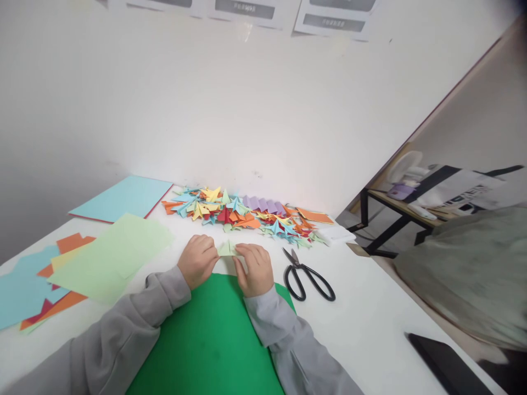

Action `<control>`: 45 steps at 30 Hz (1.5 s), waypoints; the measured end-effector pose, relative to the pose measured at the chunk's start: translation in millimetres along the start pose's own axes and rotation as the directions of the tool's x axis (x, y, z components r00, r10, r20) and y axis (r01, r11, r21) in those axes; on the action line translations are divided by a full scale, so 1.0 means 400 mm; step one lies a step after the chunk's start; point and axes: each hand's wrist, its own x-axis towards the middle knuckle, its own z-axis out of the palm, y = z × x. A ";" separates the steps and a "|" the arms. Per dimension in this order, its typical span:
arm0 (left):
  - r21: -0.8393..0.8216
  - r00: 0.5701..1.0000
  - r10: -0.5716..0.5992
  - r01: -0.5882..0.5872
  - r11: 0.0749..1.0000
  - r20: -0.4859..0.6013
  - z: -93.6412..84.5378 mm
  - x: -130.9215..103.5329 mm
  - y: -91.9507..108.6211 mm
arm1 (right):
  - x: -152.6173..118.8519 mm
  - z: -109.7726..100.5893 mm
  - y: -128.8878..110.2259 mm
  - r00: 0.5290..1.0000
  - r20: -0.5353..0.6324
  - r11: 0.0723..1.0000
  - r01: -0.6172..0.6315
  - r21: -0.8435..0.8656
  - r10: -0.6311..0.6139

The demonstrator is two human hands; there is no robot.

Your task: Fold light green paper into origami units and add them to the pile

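A small piece of pale green folded paper (pixel 227 249) is held up between both hands, above the far edge of a green sheet (pixel 209 334). My left hand (pixel 198 261) pinches its left end, with the fingers curled. My right hand (pixel 255 269) grips the right end between thumb and fingers. Just beyond the hands lies a long heap of small folded paper pieces (pixel 234 213) in many colours. Black-handled scissors (pixel 304 274) rest slightly open to the right of my right hand.
Large pale green sheets (pixel 102 260) overlap coloured paper on the left. A light blue sheet (pixel 123 198) lies behind them. A black phone-like object (pixel 447 362) is at the right edge of the white table (pixel 362 323). A wall rises behind.
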 end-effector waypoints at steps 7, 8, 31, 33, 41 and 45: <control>-0.120 1.000 0.021 -0.020 0.993 0.008 -0.009 0.001 0.020 | -0.005 0.014 0.006 0.997 0.022 0.997 0.074 0.025 -0.075; -0.123 0.999 0.046 -0.044 0.991 0.014 -0.007 0.001 0.021 | -0.005 0.016 0.006 0.996 0.030 0.996 0.089 0.028 -0.090; 0.000 0.990 0.143 -0.143 0.990 -0.009 -0.012 0.004 0.008 | 0.004 0.004 0.000 0.979 0.188 0.995 0.087 -0.044 -0.077; 0.005 0.991 0.132 -0.132 0.991 -0.025 -0.015 0.004 0.003 | -0.002 0.007 0.015 0.980 0.191 0.996 0.062 -0.063 -0.049; 0.003 0.994 0.064 -0.064 0.998 -0.086 -0.019 0.000 -0.011 | -0.011 0.003 0.046 0.993 0.047 0.993 -0.104 -0.053 0.107; -0.045 0.994 0.082 -0.086 0.995 -0.068 -0.013 -0.002 0.002 | 0.000 0.002 0.013 0.989 0.145 1.000 0.003 0.011 -0.004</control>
